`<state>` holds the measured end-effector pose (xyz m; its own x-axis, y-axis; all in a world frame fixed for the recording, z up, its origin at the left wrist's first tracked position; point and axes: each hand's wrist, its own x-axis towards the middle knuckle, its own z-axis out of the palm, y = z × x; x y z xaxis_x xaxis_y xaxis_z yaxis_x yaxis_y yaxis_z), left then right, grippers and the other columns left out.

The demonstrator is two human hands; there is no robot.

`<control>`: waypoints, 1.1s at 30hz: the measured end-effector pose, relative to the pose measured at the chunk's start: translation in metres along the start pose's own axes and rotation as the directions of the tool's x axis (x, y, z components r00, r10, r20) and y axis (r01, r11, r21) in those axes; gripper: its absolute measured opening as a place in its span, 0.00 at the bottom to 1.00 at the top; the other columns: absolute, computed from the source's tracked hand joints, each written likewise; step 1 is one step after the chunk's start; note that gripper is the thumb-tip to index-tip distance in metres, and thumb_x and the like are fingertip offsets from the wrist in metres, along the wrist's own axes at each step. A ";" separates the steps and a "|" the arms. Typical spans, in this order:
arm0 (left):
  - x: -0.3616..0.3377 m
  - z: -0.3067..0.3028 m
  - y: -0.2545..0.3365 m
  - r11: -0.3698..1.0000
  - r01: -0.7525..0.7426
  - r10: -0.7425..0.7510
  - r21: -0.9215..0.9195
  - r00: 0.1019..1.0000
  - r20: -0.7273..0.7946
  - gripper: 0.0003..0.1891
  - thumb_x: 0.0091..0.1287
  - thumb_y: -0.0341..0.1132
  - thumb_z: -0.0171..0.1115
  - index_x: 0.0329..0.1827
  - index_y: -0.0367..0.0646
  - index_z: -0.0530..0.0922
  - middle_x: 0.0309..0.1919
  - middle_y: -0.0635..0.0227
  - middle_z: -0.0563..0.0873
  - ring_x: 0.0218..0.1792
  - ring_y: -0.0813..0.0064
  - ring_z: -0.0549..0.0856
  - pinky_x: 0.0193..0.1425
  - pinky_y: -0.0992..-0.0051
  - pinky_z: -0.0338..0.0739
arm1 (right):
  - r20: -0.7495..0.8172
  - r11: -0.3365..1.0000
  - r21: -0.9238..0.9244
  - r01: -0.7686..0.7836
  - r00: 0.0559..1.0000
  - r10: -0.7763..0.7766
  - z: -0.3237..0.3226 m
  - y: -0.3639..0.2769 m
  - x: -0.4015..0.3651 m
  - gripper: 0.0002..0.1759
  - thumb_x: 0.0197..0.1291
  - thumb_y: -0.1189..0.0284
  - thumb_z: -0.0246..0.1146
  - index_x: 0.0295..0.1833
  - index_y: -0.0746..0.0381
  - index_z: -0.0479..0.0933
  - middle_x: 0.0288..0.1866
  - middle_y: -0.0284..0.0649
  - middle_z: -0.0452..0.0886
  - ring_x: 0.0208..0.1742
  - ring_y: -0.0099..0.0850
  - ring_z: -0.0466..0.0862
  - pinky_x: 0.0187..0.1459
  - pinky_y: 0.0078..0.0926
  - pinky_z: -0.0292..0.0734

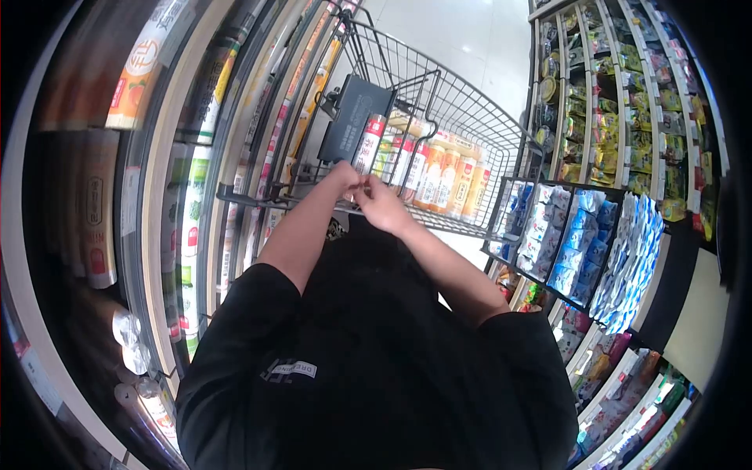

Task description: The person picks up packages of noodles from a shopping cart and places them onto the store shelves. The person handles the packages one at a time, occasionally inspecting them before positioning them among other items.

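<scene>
A supermarket aisle is stretching away over a pale tiled floor, with glass-door drink coolers running along the left and snack shelves lining the right. A rack of blue packets is hanging just beside the right arm.

A person in a black T-shirt is standing behind a wire shopping cart, which is sitting in the middle of the aisle, directly ahead of them. Both bare arms are reaching forward to the near end of the cart.

The left hand and the right hand are meeting there, touching each other, fingers curled in narrow and fingertips pressing together. Whether anything small is being pinched between them cannot be told at this size.

Just beyond the hands, a red-and-white bottle is standing upright at the cart's near end, beside a dark flap that is leaning inside the basket. Further in, a row of orange bottles is standing upright, packed side by side against the wire.
</scene>
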<state>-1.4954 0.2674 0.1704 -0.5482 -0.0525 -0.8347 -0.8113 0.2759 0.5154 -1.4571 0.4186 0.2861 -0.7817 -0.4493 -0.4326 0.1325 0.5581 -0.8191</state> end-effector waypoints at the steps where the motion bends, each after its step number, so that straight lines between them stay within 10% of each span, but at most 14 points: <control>1: 0.005 -0.006 -0.005 0.999 -0.031 0.029 0.020 0.998 0.062 0.18 0.61 0.35 0.79 0.40 0.25 0.86 0.30 0.56 0.89 0.20 0.67 0.86 0.20 0.62 0.77 | -0.008 1.000 0.000 -0.002 1.000 0.002 -0.001 -0.001 -0.002 0.22 0.75 0.62 0.60 0.63 0.69 0.73 0.55 0.61 0.86 0.57 0.53 0.87 0.60 0.44 0.79; 6: -0.030 -0.032 0.021 1.000 -0.007 0.002 0.016 0.943 0.332 0.16 0.49 0.16 0.73 0.42 0.37 0.91 0.30 0.63 0.89 0.29 0.72 0.87 0.28 0.70 0.78 | -0.117 0.970 -0.159 0.185 0.972 -0.205 -0.004 0.001 -0.020 0.26 0.72 0.61 0.63 0.65 0.69 0.72 0.56 0.65 0.82 0.59 0.59 0.83 0.62 0.47 0.77; 9: -0.004 -0.033 -0.002 0.893 0.072 0.187 -0.445 0.839 0.511 0.11 0.59 0.24 0.69 0.45 0.32 0.87 0.30 0.64 0.88 0.26 0.74 0.87 0.29 0.73 0.79 | -0.152 0.918 -0.277 0.284 0.930 -0.334 -0.020 -0.038 -0.041 0.33 0.62 0.72 0.68 0.70 0.68 0.66 0.69 0.61 0.71 0.72 0.60 0.71 0.73 0.51 0.68; 12: -0.076 -0.038 0.018 0.824 -0.137 0.395 -0.549 0.834 0.385 0.17 0.71 0.33 0.70 0.59 0.36 0.81 0.41 0.64 0.88 0.38 0.74 0.89 0.41 0.73 0.83 | -0.311 0.826 -0.444 0.348 0.804 -0.506 -0.021 -0.040 -0.043 0.37 0.61 0.70 0.71 0.72 0.70 0.64 0.69 0.64 0.70 0.70 0.59 0.73 0.71 0.51 0.70; 18: -0.222 -0.046 0.064 0.609 -0.603 0.703 -0.515 0.711 -0.001 0.21 0.72 0.29 0.69 0.66 0.37 0.77 0.53 0.63 0.88 0.53 0.74 0.87 0.62 0.71 0.80 | -0.137 0.941 0.168 0.293 0.952 -0.272 -0.044 -0.100 -0.053 0.37 0.63 0.76 0.68 0.74 0.70 0.61 0.63 0.55 0.77 0.64 0.42 0.82 0.63 0.36 0.78; 19: -0.244 -0.048 0.067 0.573 -0.675 0.726 -0.466 0.681 -0.095 0.22 0.72 0.29 0.68 0.67 0.37 0.76 0.55 0.62 0.88 0.54 0.74 0.87 0.64 0.71 0.79 | -0.186 0.847 0.195 0.494 0.867 -0.463 -0.038 -0.087 -0.041 0.34 0.64 0.79 0.66 0.74 0.68 0.62 0.58 0.48 0.80 0.61 0.33 0.83 0.60 0.31 0.78; 22: -0.310 -0.078 0.069 0.385 -0.780 0.840 -0.493 0.517 -0.163 0.28 0.72 0.31 0.69 0.74 0.37 0.71 0.61 0.58 0.84 0.60 0.71 0.84 0.66 0.68 0.79 | -0.202 0.706 0.245 0.665 0.747 -0.633 -0.042 -0.141 -0.055 0.34 0.64 0.79 0.67 0.73 0.68 0.64 0.56 0.45 0.82 0.56 0.31 0.84 0.59 0.31 0.79; 24: -0.372 -0.110 0.062 0.365 -0.928 0.856 -0.072 0.365 -0.367 0.30 0.73 0.29 0.67 0.77 0.38 0.68 0.69 0.54 0.78 0.69 0.67 0.78 0.70 0.65 0.75 | -0.156 0.678 0.155 0.719 0.695 -0.702 -0.050 -0.168 -0.059 0.36 0.61 0.76 0.71 0.73 0.68 0.66 0.55 0.43 0.82 0.56 0.29 0.84 0.58 0.31 0.79; 26: -0.407 -0.137 0.037 0.065 -0.987 0.869 0.148 -0.017 -0.495 0.31 0.75 0.29 0.66 0.79 0.40 0.65 0.73 0.52 0.74 0.74 0.64 0.73 0.73 0.61 0.73 | -0.064 0.623 0.114 0.774 0.631 -0.773 -0.055 -0.197 -0.059 0.37 0.60 0.75 0.74 0.73 0.68 0.67 0.55 0.43 0.83 0.56 0.30 0.84 0.59 0.31 0.79; 30: -0.532 -0.157 0.003 0.194 -0.935 0.675 0.295 -0.091 -0.733 0.46 0.67 0.18 0.67 0.87 0.44 0.53 0.76 0.51 0.72 0.71 0.64 0.78 0.67 0.68 0.79 | 0.155 0.463 0.125 0.877 0.444 -0.883 -0.046 -0.264 -0.068 0.36 0.55 0.72 0.79 0.68 0.67 0.75 0.52 0.44 0.87 0.53 0.32 0.87 0.56 0.31 0.81; 33: -0.592 -0.140 -0.035 0.239 -0.828 0.534 0.508 -0.325 -0.780 0.50 0.61 0.12 0.65 0.87 0.41 0.52 0.76 0.50 0.72 0.68 0.65 0.80 0.64 0.71 0.81 | 0.242 0.163 0.082 0.983 0.139 -0.960 -0.029 -0.324 -0.087 0.37 0.52 0.70 0.82 0.68 0.66 0.76 0.52 0.47 0.88 0.51 0.39 0.90 0.53 0.33 0.83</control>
<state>-1.1709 0.1542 0.6731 -0.4142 -0.5844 0.6978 0.3633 0.5968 0.7155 -1.4498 0.2969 0.5999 -0.0879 -0.7671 0.6354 -0.6969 -0.4084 -0.5895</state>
